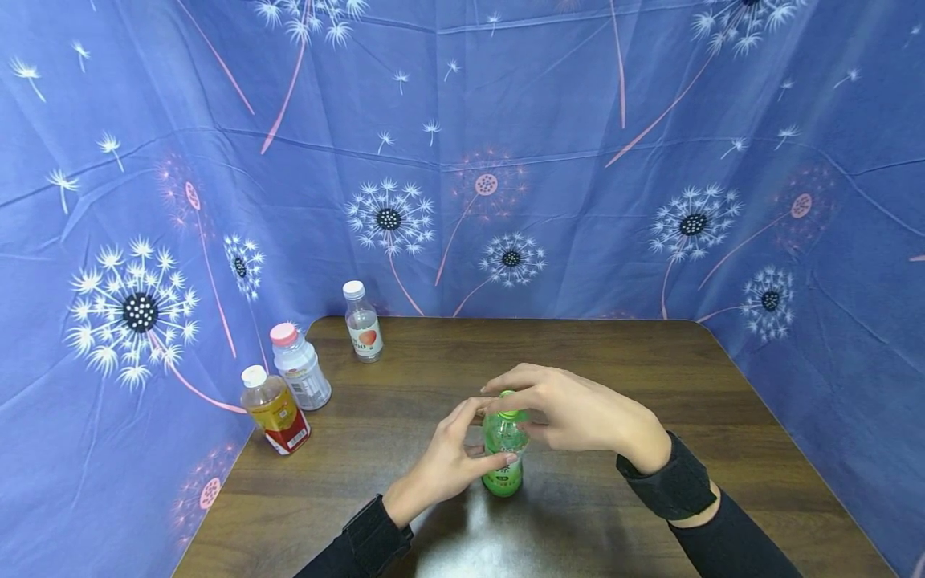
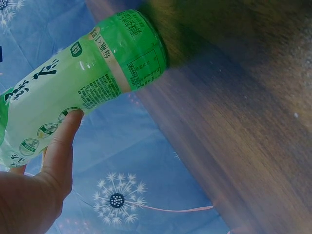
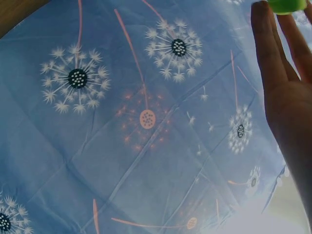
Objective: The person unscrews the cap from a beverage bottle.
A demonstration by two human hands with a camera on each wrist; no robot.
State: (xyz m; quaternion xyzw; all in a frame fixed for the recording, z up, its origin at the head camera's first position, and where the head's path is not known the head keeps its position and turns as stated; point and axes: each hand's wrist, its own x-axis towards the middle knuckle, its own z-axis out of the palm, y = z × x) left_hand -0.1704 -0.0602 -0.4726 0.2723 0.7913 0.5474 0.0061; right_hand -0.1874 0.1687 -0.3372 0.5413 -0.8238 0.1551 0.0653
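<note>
A green drink bottle (image 1: 503,474) with a printed label stands upright near the middle of the table. My left hand (image 1: 446,461) holds it from the left side, thumb across the label and the other fingers partly hidden behind. The left wrist view shows the bottle's lower label (image 2: 105,63), with a fingertip of the left hand (image 2: 48,183) against it. Over the bottle's top, my right hand (image 1: 581,409) has its fingers about the green cap (image 1: 509,414). That cap (image 3: 286,6) appears at the right hand's (image 3: 287,80) fingertips in the right wrist view.
On the left of the wooden table (image 1: 614,514) stand a red-and-yellow labelled bottle (image 1: 279,413), a pink-capped bottle (image 1: 303,373) and a clear white-capped bottle (image 1: 364,325). A blue dandelion-print cloth (image 1: 571,185) hangs along the back and both sides.
</note>
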